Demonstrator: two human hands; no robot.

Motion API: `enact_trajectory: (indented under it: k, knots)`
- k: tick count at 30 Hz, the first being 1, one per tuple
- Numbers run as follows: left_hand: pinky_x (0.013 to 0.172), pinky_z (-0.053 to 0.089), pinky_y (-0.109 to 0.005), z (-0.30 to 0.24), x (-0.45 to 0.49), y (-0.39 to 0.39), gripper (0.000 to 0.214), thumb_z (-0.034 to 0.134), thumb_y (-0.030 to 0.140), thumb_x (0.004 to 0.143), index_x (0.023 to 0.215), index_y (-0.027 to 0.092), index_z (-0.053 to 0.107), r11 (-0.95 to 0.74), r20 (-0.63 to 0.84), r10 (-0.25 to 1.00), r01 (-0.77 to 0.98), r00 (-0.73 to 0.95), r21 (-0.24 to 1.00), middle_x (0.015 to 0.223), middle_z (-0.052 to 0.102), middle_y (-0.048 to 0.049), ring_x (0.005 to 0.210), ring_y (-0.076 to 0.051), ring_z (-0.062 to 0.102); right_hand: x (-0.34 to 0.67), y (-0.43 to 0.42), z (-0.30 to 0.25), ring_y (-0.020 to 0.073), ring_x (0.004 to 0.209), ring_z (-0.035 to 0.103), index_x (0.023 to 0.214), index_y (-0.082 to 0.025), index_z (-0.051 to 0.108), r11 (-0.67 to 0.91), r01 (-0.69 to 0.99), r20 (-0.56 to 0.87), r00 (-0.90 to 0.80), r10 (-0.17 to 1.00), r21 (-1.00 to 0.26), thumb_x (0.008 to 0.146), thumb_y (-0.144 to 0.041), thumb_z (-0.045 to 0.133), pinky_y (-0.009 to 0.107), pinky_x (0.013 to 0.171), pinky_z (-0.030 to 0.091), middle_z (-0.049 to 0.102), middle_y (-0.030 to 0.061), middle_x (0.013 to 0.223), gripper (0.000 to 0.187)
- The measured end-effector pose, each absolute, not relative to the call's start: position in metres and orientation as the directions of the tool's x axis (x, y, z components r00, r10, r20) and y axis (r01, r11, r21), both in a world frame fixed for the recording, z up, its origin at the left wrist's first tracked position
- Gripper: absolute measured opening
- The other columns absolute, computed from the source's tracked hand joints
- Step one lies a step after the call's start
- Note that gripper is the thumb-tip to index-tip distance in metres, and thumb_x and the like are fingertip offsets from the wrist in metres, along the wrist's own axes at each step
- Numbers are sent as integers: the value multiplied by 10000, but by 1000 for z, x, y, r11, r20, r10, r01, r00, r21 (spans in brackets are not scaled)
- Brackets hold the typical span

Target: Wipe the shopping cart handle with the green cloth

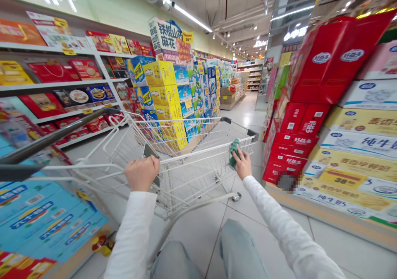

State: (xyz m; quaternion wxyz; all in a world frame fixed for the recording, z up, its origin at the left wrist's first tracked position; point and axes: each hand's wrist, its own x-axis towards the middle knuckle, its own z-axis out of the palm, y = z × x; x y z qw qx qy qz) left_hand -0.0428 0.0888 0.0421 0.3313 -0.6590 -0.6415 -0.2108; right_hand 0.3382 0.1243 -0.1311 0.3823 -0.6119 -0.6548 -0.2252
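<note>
Shopping cart (198, 149): smooth white-coated metal wire; cloth (235, 152): soft green matt fabric; handle bar (52, 136): dark smooth plastic, faint sheen; cartons (356, 121): printed paperboard, lightly glossy; floor tiles (198, 241): pale, polished; sleeve (133, 237): white matt fabric.

This is a supermarket aisle: a white wire shopping cart (182, 146) stands on the pale tiled floor (248, 117) between white shelves of boxed gift packs (56, 88) and stacked cartons of milk (362, 146). Yellow price signs (333, 175) mark the displays, long strip lights (189, 18) run overhead, and further shelving aisles (251, 76) stretch beyond.
</note>
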Motion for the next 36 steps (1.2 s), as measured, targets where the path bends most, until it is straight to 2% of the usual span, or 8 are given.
enact_trajectory:
  k: [7, 10, 13, 17, 20, 27, 33, 36]
  knots:
    - [630, 347, -343, 43, -41, 89, 502, 275, 287, 846, 647, 108, 700, 100, 711, 697, 971, 88, -219, 584, 653, -154, 597, -244, 604, 392, 147, -146, 243, 1102, 447, 1263, -157, 535, 31, 828, 688, 443, 575, -560, 685, -69, 367, 442, 944, 387, 430, 104, 1396, 608]
    - [617, 350, -345, 43, -41, 89, 508, 271, 281, 849, 663, 93, 704, 124, 711, 700, 968, 72, -220, 584, 651, -160, 590, -248, 604, 407, 148, -152, 238, 1026, 535, 1246, -167, 556, -19, 584, 483, 689, 540, -812, 668, -149, 406, 412, 920, 411, 580, 106, 1227, 598]
    - [610, 350, -344, 43, -40, 89, 506, 272, 277, 847, 670, 83, 705, 128, 708, 703, 967, 70, -222, 586, 650, -166, 584, -247, 602, 416, 144, -156, 253, 964, 586, 1241, -177, 556, -59, 385, 304, 806, 508, -921, 631, -224, 492, 409, 895, 429, 655, 95, 1072, 615]
    - [610, 348, -341, 44, -40, 88, 507, 270, 276, 848, 673, 83, 705, 127, 703, 707, 964, 76, -232, 580, 648, -164, 582, -244, 601, 414, 149, -154, 239, 960, 599, 1252, -180, 507, 14, 243, 224, 868, 443, -970, 598, -262, 549, 398, 910, 424, 644, 99, 1097, 661]
    - [609, 344, -336, 45, -40, 88, 504, 271, 277, 847, 678, 86, 706, 129, 702, 708, 963, 76, -235, 581, 650, -161, 580, -242, 601, 391, 157, -147, 241, 940, 602, 1126, -163, 573, 31, 180, 174, 877, 449, -983, 592, -271, 547, 402, 901, 430, 652, 109, 1060, 546]
    - [610, 330, -339, 42, -42, 90, 490, 282, 288, 830, 678, 91, 703, 121, 709, 701, 968, 73, -219, 583, 646, -164, 560, -241, 580, 298, 135, -148, 241, 976, 591, 1117, -152, 584, 259, 239, 345, 775, 530, -936, 691, -354, 529, 406, 895, 440, 634, 123, 1091, 475]
    - [619, 331, -343, 44, -39, 88, 503, 276, 290, 838, 680, 83, 707, 108, 705, 706, 972, 73, -209, 583, 647, -172, 580, -249, 591, 308, 144, -149, 242, 1198, 466, 1358, -137, 378, 197, 281, 333, 886, 324, -939, 763, -348, 426, 425, 984, 373, 470, 160, 1335, 633]
    - [618, 332, -338, 44, -39, 87, 497, 278, 290, 836, 669, 101, 706, 104, 709, 701, 973, 77, -208, 583, 649, -163, 582, -244, 595, 321, 156, -160, 254, 1206, 457, 1378, -138, 361, 147, 374, 397, 781, 483, -915, 705, -312, 437, 414, 958, 389, 403, 170, 1393, 699]
